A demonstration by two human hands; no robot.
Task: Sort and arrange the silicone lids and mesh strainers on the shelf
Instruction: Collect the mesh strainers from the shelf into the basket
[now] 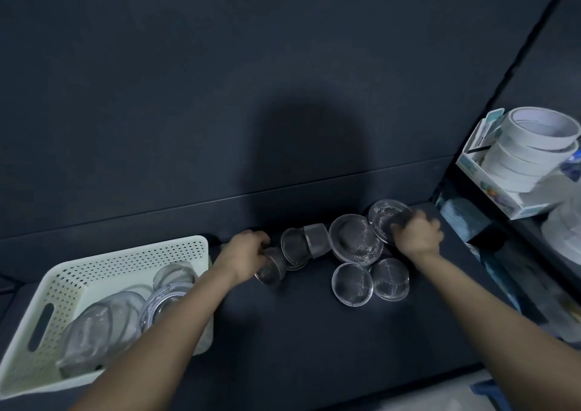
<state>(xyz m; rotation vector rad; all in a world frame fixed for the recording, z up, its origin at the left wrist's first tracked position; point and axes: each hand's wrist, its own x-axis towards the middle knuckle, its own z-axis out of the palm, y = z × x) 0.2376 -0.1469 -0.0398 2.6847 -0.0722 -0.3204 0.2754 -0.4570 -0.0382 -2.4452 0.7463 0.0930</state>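
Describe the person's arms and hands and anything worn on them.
Both forearms are bare up to the frame edge: no sleeves, gloves, watch or bracelet show. The left hand shows no rings; the right hand is too blurred to tell.

The left hand (246, 253) grips a deep mesh strainer (272, 269); the right hand (416, 236) holds a wide strainer (385, 219), a basket (94, 272) left of both.

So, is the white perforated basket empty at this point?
Not empty. The basket holds several clear round lids and a metal-ringed strainer, piled toward its near side.
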